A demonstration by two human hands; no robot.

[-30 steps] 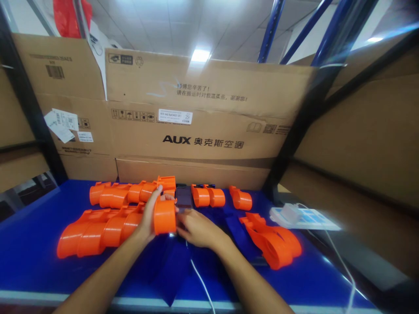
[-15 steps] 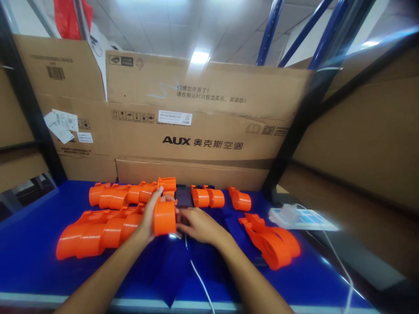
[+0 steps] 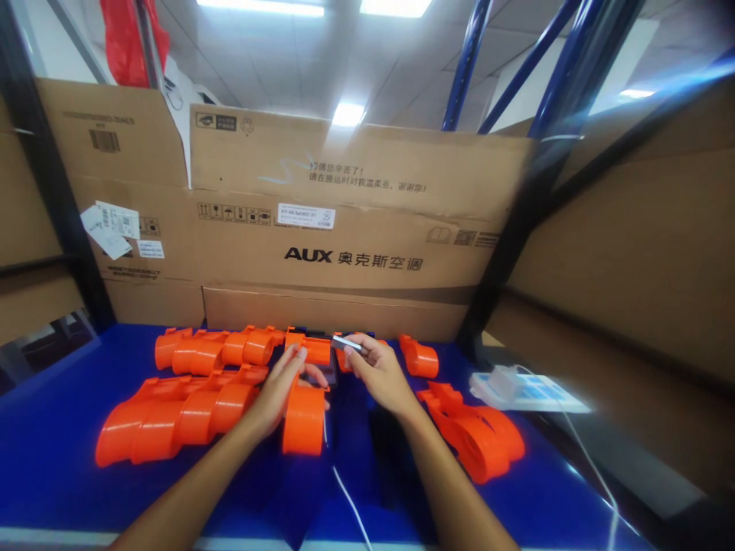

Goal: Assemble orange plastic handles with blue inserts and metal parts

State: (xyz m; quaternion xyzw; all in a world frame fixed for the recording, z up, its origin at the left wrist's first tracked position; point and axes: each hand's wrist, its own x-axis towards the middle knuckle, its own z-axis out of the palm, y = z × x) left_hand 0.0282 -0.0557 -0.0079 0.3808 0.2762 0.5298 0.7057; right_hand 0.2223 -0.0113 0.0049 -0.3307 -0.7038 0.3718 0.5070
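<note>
My left hand grips an orange plastic part with a curved, ring-like lower end and a flat upper piece. Its fingers wrap behind the part, so some of them are hidden. To the right, my right hand pinches a small dark grey bar with a row of light marks along its top edge. The bar's left end is close to the top of the orange part; whether they touch, I cannot tell. A dark flat object lies partly hidden behind my left fingers.
Rows of similar orange parts lie at the left on the blue tabletop. More orange parts lie at the right, near a white power strip. A white cable runs toward the front edge. Cardboard stands behind.
The orange part has turned, bringing its flat upper piece into view, and has shifted slightly right. My right hand has moved up and right, and the grey bar now shows in its fingers.
</note>
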